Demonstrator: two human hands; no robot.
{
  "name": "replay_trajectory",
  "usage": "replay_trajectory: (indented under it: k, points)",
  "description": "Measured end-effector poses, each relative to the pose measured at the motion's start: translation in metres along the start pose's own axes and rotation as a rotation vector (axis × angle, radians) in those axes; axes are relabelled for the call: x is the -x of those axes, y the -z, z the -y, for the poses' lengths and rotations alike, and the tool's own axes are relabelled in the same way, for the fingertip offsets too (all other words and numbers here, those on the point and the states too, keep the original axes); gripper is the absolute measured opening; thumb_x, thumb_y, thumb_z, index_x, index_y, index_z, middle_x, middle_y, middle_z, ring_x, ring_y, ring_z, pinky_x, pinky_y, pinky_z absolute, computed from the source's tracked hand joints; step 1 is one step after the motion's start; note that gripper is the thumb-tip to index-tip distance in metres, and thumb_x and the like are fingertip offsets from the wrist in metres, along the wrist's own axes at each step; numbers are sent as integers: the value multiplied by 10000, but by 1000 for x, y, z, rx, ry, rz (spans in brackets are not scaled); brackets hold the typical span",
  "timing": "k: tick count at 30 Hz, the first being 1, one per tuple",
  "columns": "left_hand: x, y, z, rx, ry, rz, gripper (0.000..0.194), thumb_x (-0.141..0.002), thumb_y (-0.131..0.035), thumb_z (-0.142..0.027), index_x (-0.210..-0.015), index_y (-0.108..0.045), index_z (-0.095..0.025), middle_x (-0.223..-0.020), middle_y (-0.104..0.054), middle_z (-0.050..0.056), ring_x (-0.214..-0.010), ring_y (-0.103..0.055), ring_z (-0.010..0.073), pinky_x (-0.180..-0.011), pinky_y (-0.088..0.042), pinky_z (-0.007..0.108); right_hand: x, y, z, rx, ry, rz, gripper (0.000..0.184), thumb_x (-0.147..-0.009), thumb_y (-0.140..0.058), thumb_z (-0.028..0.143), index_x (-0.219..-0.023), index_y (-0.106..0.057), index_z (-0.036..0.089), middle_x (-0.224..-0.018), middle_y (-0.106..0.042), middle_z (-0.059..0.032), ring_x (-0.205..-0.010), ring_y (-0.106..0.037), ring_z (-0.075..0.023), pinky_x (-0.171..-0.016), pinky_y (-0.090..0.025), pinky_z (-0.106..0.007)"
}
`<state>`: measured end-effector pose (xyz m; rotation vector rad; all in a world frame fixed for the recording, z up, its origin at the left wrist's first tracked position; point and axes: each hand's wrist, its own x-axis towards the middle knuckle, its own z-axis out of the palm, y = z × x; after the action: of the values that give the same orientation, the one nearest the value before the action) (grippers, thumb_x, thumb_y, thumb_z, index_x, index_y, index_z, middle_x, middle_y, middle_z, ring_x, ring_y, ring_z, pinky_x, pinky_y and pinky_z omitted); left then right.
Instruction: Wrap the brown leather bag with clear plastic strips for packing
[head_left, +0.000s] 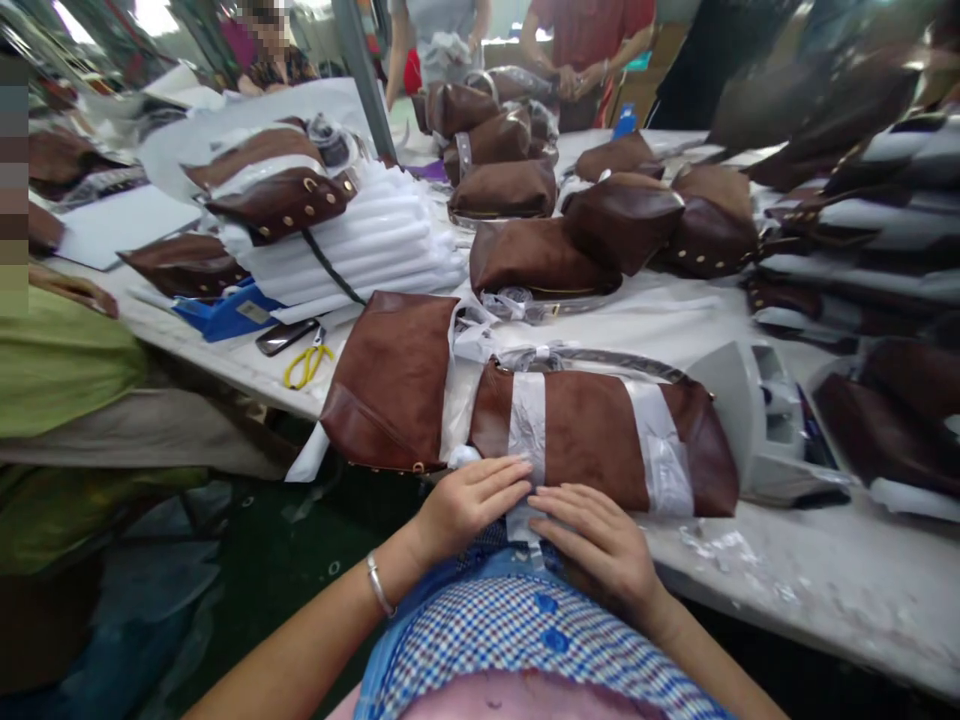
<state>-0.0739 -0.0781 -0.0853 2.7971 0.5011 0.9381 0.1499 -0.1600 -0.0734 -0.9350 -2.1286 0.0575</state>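
Observation:
A brown handbag (592, 430) lies at the table's front edge, with a strip of white tissue paper (528, 415) wrapped around its left part and a second strip (658, 450) around its right part. My left hand (472, 500) rests at the lower end of the left strip, fingers stretched out. Opposite it, my right hand (592, 530) lies against the bag's front edge, fingers also stretched out. Both thumbs are hidden. Clear wrap covers the bag's handle (622, 358). Another brown bag (397, 380) sits just left, with white paper along its side.
Yellow-handled snips (307, 362), a dark phone (286, 337) and a blue tray (229, 310) lie at the left. Behind stand stacked white paper (375, 235) and several brown bags (540, 258). A grey holder (750, 420) is at the right. People stand around the table.

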Motion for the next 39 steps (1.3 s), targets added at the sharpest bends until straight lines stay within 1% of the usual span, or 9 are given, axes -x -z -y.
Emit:
replay_trajectory:
  k: [7,11,16,20,25,29,32,36,39]
  points:
    - [3,-7,-2,-4,-29,-107,244,-953,-560,-120,-1183,-637,-105,-1236,-688,119,-1262,-589,223,-1005,-585,373,6,-1,1,-24,58,34,290,-983,-437,128,-1186,-644,129,-1094,-743,-121,-1147,-650,-191,-966,-536,-403]
    - [7,-9,-5,-43,-21,-125,198,-967,-534,-122,-1112,-668,-136,-1256,-684,82,-1260,-592,204,-1090,-511,418,4,0,4,7,71,30,286,-991,-437,143,-1192,-640,141,-1074,-751,-114,-1128,-662,-185,-956,-551,-388]
    - [18,-16,-7,-105,-29,-72,245,-971,-503,-106,-1166,-650,-122,-1345,-628,80,-1370,-486,211,-1209,-355,445,-6,-4,-4,54,84,-36,265,-918,-510,68,-1137,-642,137,-1081,-750,-118,-1143,-657,-194,-1001,-544,-395]
    - [19,-13,-7,-56,-10,-31,279,-928,-497,-102,-1165,-644,-121,-1359,-616,98,-1375,-481,241,-1209,-347,472,-11,-13,-19,34,4,-35,257,-920,-499,54,-1139,-599,144,-1165,-719,-138,-1149,-654,-187,-1015,-550,-389]
    - [-2,11,0,196,169,-42,287,-862,-541,-101,-1116,-647,-183,-1252,-686,72,-1168,-651,171,-1055,-518,313,-9,-20,-29,16,-135,-1,285,-959,-446,116,-1214,-565,156,-1124,-737,-91,-1076,-687,-143,-1002,-548,-287]
    - [-43,25,33,261,436,-85,315,-944,-495,-110,-1205,-625,-228,-1257,-681,31,-1178,-637,126,-1017,-520,223,-7,-23,-33,52,-120,-54,282,-967,-436,146,-1215,-571,142,-1068,-755,-63,-1059,-692,-120,-1012,-517,-225]
    - [-82,26,68,187,537,77,274,-960,-523,-166,-1173,-663,-269,-1235,-693,-10,-1169,-641,150,-1042,-503,260,-5,-27,-38,46,-68,-67,258,-971,-434,132,-1181,-582,121,-1044,-762,-71,-1062,-690,-109,-1036,-488,-210]
    - [-129,27,110,25,553,510,199,-919,-625,-280,-1093,-723,-278,-1117,-743,-3,-1036,-697,212,-893,-548,286,-1,-33,-47,23,-11,-80,213,-996,-433,141,-1132,-597,132,-1012,-771,-56,-1015,-705,-96,-1047,-463,-201]
    - [-152,32,131,-20,534,723,194,-926,-608,-273,-1059,-747,-300,-1011,-768,-6,-939,-715,201,-769,-525,249,4,-38,-53,-44,-19,-129,231,-1029,-389,187,-1126,-594,144,-1002,-773,-55,-992,-714,-112,-1048,-458,-221]
